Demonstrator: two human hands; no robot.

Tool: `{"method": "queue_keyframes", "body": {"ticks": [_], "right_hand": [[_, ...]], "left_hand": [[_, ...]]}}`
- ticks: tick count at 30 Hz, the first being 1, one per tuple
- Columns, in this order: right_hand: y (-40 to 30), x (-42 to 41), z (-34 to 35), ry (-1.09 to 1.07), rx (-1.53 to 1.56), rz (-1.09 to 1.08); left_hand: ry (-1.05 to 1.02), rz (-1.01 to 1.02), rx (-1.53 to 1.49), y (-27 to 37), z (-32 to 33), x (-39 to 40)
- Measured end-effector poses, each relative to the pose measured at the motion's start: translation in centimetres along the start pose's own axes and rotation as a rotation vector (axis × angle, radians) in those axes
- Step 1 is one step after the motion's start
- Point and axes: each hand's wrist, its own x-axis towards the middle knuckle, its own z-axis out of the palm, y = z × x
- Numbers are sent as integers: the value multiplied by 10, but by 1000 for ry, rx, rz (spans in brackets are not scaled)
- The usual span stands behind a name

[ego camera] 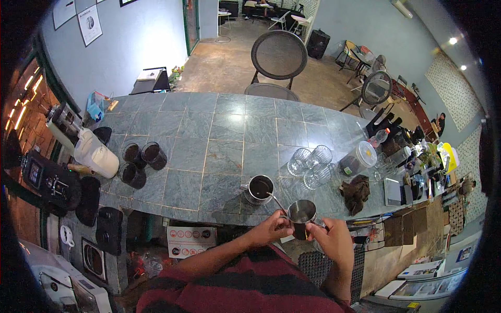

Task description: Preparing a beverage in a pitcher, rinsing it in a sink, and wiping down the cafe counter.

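A shiny metal pitcher [301, 211] is at the counter's front edge, its inside bare metal where I can see it. My right hand [332, 236] grips it from the right side. My left hand [274, 229] is at its left side, fingers closed at the near end of a slim metal spoon [277, 201]. The spoon's far end reaches over the rim of a steel mug [250, 195] holding dark liquid, which stands on the tiled counter [223, 152]. Whether my left fingers also touch the pitcher is hard to tell.
Several ribbed clear glasses [318, 172] stand right of the mug, near a lidded plastic tub [358, 158] and a crumpled brown cloth [355, 193]. To the left are three dark-filled glasses [154, 155], a plastic jug [97, 154] and a black coffee grinder [53, 182].
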Motion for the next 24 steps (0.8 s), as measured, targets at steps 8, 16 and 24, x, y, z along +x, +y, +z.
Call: {"method": "queue_keyframes", "body": {"ticks": [8,16,24], "right_hand": [[3,8,6,83,82,1],[-2,12,10,60,79,-18],[-8,8,12,24,50,-22]], "left_hand": [[-7,51,15,-13,-11,16],[46,15,28,9,-14,1],[45,13,50,0,-15,-5]]}}
